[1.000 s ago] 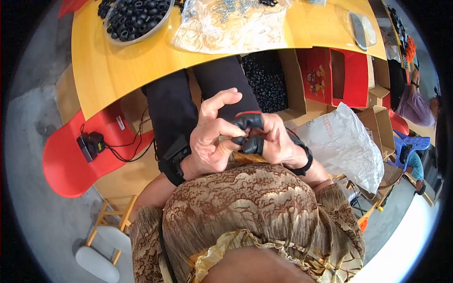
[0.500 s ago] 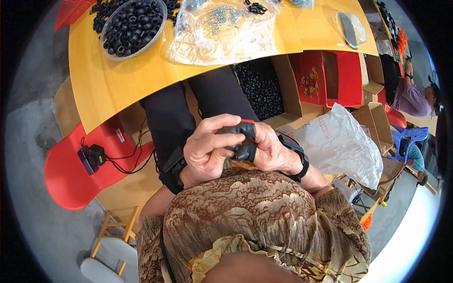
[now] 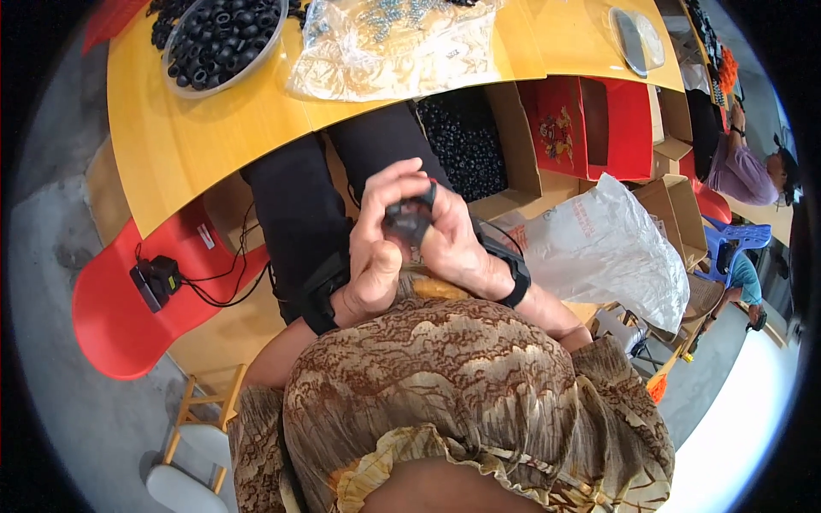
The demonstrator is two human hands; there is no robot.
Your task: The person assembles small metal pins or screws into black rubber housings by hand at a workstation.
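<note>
Both hands meet in front of my chest, above my lap. My left hand has its thumb standing apart and its fingers stretched toward the right hand; nothing shows gripped in it. My right hand is closed, its thumb and forefinger wearing black coverings that are smeared by motion. Anything small pinched between those fingertips is hidden. Black straps with devices sit on both wrists. Beyond the hands, on the yellow table, stand a clear tub of small black ring-like parts and a clear plastic bag with small metal pieces.
Under the table, a cardboard box holds many small black parts, beside a red box. A white plastic bag lies to my right. On a red chair at left rests a black device with cables. Other people work at far right.
My left hand's thumb and fingers have spread away from the black-covered fingertips. Both hands have shifted slightly left, and the whole view has moved a little.
</note>
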